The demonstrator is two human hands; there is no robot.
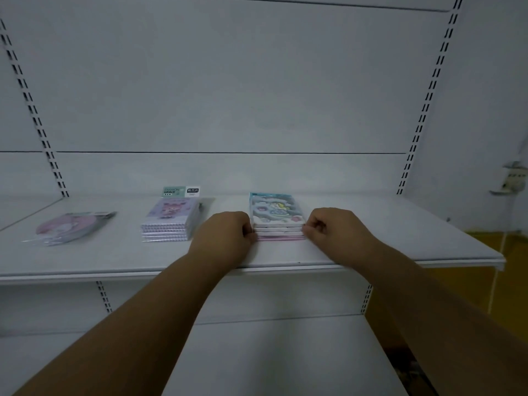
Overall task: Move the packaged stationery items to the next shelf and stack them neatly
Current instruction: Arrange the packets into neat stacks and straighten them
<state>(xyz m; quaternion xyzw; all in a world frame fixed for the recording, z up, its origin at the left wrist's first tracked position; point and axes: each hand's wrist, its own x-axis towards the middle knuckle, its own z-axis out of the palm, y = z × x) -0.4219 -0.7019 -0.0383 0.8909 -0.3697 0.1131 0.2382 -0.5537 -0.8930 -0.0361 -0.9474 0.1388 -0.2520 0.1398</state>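
Observation:
A stack of several packaged items with a pale blue cartoon cover [275,214] lies on the white shelf [371,238], right of centre. My left hand [228,232] presses its curled fingers against the stack's left side. My right hand [331,227] does the same on the right side, so the stack is squeezed between both. To the left stands a second stack of purple packaged notebooks [171,221] with a green header card. Further left lies a flat pink round packaged item [71,227].
The shelf's back panel and slotted uprights [37,121] rise behind. A lower white shelf [271,355] lies beneath my forearms. A yellow floor [468,284] shows past the shelf's right end, and a wall fitting [511,178] hangs there.

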